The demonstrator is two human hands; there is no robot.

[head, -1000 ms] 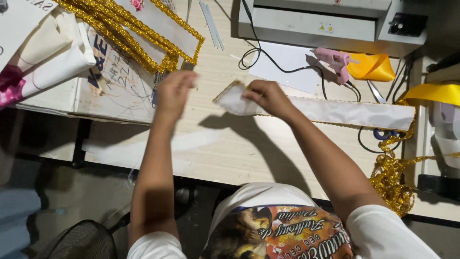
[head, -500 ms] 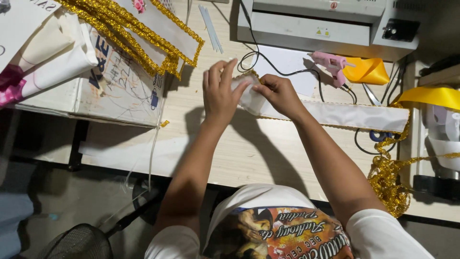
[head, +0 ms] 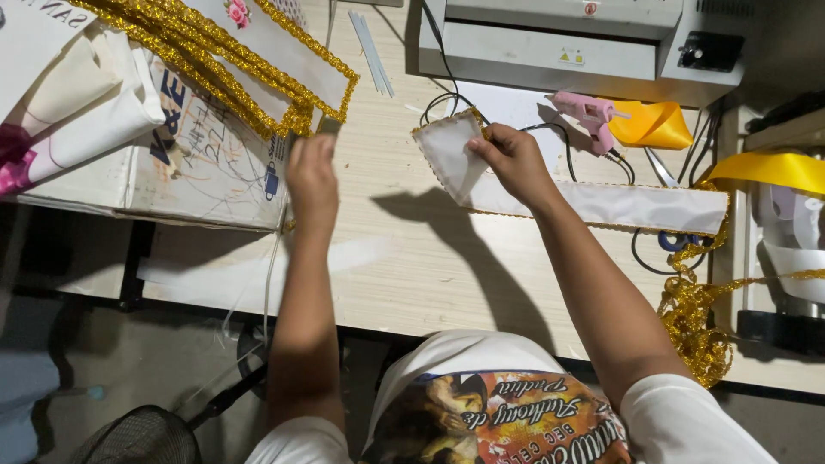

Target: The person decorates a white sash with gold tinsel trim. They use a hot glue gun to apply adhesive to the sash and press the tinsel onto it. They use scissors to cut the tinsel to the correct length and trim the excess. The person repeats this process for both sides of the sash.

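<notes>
My right hand [head: 512, 160] pinches the pointed end of a long white sash [head: 619, 204] edged with thin gold trim, holding that end up over the wooden table [head: 404, 258]. The rest of the sash lies flat, running right. My left hand [head: 311, 178] reaches left, fingers together, at the corner of another white sash bordered with thick gold tinsel [head: 258, 64]; it seems to touch a small dark piece at that corner, though whether it grips it I cannot tell.
A pink glue gun [head: 586, 112] with a black cord lies behind the sash, beside a yellow ribbon [head: 653, 127]. A grey laminator [head: 584, 39] stands at the back. Loose gold trim [head: 700, 318] piles at the right edge. A printed box [head: 198, 155] sits left.
My left hand has left the sash end and moved left to the gold-tinsel sash's corner. My right hand keeps hold of the pointed end, which is now lifted and turned.
</notes>
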